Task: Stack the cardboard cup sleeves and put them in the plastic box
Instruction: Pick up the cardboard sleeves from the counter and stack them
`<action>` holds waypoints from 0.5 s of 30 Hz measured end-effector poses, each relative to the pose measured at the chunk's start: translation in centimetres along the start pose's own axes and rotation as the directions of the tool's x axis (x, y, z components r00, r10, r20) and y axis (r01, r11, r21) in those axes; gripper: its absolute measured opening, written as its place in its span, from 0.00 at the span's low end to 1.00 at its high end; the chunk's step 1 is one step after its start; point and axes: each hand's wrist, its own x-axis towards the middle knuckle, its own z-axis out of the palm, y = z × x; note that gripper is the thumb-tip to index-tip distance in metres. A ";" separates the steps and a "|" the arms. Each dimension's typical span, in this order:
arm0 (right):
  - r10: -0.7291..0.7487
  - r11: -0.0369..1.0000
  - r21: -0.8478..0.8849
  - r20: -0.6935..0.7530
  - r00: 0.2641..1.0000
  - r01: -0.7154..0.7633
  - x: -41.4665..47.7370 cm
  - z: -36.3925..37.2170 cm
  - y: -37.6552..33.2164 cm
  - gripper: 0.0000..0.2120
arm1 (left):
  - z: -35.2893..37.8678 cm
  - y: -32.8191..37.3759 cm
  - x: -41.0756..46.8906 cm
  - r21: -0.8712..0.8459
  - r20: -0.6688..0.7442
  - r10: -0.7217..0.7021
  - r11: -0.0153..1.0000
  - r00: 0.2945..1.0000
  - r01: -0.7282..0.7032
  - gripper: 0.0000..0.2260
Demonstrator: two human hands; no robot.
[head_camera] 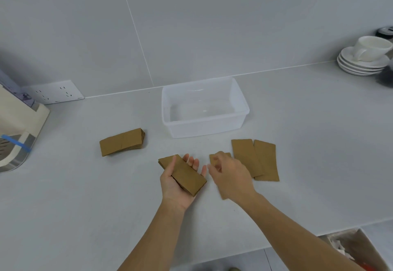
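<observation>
My left hand (176,187) lies palm up over the counter and grips a small stack of brown cardboard cup sleeves (185,174). My right hand (230,177) rests fingers down on a single flat sleeve (213,157) lying on the counter, covering most of it. Two more flat sleeves (246,157) (266,160) lie side by side just right of that hand. A larger stack of sleeves (122,141) sits to the left. The clear plastic box (204,125) stands empty behind my hands.
White saucers with a cup (363,58) stand at the back right by the wall. A machine (14,126) fills the left edge, with a wall socket (53,92) behind it. An open cardboard box (357,247) sits below the counter's front edge at the right.
</observation>
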 end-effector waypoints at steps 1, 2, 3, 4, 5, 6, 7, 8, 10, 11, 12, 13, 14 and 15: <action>-0.002 0.998 -0.068 -0.041 0.999 0.000 0.0 0.2 0.4 0.12 | -0.1 0.0 0.0 -0.004 0.003 0.011 1.000 1.000 -0.011 0.15; -0.009 0.992 -0.127 -0.067 0.998 0.001 0.0 0.4 0.9 0.13 | -0.1 0.1 0.1 -0.005 0.004 0.019 1.000 1.000 -0.019 0.15; -0.017 0.983 -0.185 -0.074 0.997 0.003 -0.1 0.8 1.3 0.15 | -0.2 0.1 0.1 -0.005 0.000 0.024 1.000 1.000 -0.024 0.14; -0.023 0.970 -0.242 -0.068 0.997 0.006 -0.2 1.2 1.8 0.16 | -0.3 0.0 0.1 -0.005 -0.005 0.025 1.000 1.000 -0.025 0.14; -0.023 0.956 -0.292 -0.054 0.998 0.006 -0.4 1.6 2.2 0.18 | -0.4 0.0 0.1 -0.004 -0.010 0.025 1.000 1.000 -0.025 0.14; -0.014 0.944 -0.331 -0.038 0.999 0.001 -0.5 2.0 2.5 0.20 | -0.4 0.0 0.0 -0.004 -0.015 0.024 1.000 1.000 -0.024 0.14; 0.000 0.933 -0.360 -0.021 1.000 -0.008 -0.7 2.4 2.8 0.23 | -0.5 0.0 0.0 -0.005 -0.018 0.023 1.000 1.000 -0.023 0.14; 0.015 0.924 -0.381 -0.005 1.000 -0.016 -0.9 2.7 3.0 0.25 | -0.6 0.0 -0.1 -0.006 -0.019 0.022 1.000 1.000 -0.023 0.14; 0.033 0.914 -0.406 0.018 0.999 -0.022 -1.2 3.1 3.2 0.29 | -0.8 0.1 -0.2 -0.009 -0.018 0.020 1.000 1.000 -0.020 0.15; 0.037 0.910 -0.413 0.024 0.999 -0.024 -1.3 3.3 3.2 0.29 | -0.8 0.2 -0.2 -0.009 -0.018 0.018 1.000 1.000 -0.018 0.15; 0.038 0.908 -0.418 0.026 0.999 -0.023 -1.5 3.4 3.2 0.29 | -0.9 0.2 -0.3 -0.010 -0.018 0.015 1.000 1.000 -0.015 0.16; 0.033 0.909 -0.417 0.027 0.999 -0.019 -1.5 3.5 3.1 0.27 | -0.9 0.3 -0.4 -0.011 -0.016 0.014 1.000 1.000 -0.014 0.16; 0.023 0.911 -0.412 0.029 0.999 -0.010 -1.6 3.5 3.0 0.26 | -1.0 0.4 -0.4 -0.013 -0.015 0.013 1.000 1.000 -0.013 0.17; 0.016 0.915 -0.403 0.032 0.999 -0.002 -1.6 3.5 2.9 0.24 | -1.0 0.4 -0.5 -0.015 -0.016 0.012 1.000 1.000 -0.012 0.17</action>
